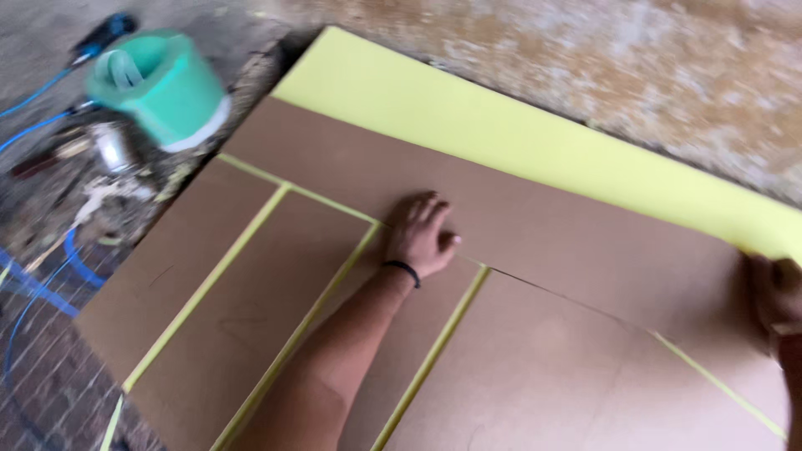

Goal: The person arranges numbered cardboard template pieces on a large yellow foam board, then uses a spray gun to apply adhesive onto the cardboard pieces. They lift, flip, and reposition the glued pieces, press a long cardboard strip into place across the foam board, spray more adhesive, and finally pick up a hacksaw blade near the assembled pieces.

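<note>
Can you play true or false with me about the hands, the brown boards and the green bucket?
1. The left hand lies flat on a brown board. True.
2. The right hand holds the green bucket. False: it is at the board's right edge; the bucket stands far off, upper left.
3. A yellow sheet shows beneath the boards. True.
4. The left wrist is bare. False: it wears a dark band.

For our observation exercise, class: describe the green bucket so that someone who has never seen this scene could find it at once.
Start at the big yellow foam sheet covered with brown cardboard panels and go to its top left corner. Just beyond that corner, among blue hoses and floor clutter, sits the green bucket. It is the only round, mint-green thing there, tilted, with a pale rim.
</note>
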Tool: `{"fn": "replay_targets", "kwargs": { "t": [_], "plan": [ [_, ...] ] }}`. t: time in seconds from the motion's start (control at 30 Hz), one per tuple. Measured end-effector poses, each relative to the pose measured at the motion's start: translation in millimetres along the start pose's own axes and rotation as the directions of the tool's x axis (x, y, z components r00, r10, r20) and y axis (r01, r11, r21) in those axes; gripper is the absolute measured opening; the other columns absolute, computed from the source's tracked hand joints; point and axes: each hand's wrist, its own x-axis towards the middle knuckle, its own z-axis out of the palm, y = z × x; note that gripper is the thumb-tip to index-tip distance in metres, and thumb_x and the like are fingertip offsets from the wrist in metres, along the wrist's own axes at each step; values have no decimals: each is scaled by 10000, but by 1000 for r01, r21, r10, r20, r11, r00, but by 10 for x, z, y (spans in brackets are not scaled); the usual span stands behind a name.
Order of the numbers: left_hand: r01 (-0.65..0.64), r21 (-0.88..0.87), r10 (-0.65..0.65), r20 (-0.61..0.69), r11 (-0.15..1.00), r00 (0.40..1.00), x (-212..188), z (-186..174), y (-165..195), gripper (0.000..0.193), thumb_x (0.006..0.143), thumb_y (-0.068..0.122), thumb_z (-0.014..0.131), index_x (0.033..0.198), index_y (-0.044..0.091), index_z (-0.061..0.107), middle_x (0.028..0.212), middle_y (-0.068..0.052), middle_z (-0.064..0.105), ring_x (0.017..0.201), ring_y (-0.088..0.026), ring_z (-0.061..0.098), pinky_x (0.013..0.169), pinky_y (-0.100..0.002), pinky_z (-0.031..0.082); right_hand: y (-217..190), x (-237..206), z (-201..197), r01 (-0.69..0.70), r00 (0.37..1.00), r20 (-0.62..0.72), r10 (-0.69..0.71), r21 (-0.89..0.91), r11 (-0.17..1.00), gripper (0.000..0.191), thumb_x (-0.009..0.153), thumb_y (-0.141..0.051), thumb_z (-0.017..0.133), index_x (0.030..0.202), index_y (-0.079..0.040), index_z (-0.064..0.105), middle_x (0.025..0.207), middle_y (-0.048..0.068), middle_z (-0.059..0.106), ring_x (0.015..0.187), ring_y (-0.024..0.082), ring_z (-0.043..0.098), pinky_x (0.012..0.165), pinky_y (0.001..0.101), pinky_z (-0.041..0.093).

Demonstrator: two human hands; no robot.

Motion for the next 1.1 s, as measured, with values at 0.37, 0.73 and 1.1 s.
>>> {"fn": "replay_targets", "kwargs": {
  "t": [0.37, 0.73, 1.1],
  "plan": [
    [78, 10, -78, 28, 997, 997, -304, -160, 270, 581, 879, 389, 731, 1390, 170, 562, 1581, -107, 392, 1418, -382, 352, 1079, -558, 365, 558, -669, -557, -149, 987, -56, 151, 50, 988, 687, 941, -579, 657, 1437, -112, 564, 1477, 183, 566, 1368, 372, 506, 1159, 467, 332],
    [-35, 47, 37, -29, 998, 999, -553, 71, -83, 590, 948, 384, 699, 1458, 117, 571, 1628, -148, 427, 1491, -394, 366, 1167, -574, 344, 755, -1158, -666, -216, 939, 230, 254, -177, 960, 831, 1006, -696, 237, 1626, -162, 93, 1705, 103, 48, 1540, 317, 8, 1179, 628, -40],
    [23, 193, 0, -117, 981, 993, -593, 292, 3, 589, 1011, 379, 624, 1520, 103, 516, 1628, -167, 403, 1496, -391, 377, 1189, -582, 309, 757, -1179, -775, -274, 907, 298, 298, -122, 954, 917, 949, -761, 261, 1655, -198, 102, 1729, 83, 56, 1590, 289, -1, 1235, 608, -30]
  ]
}}
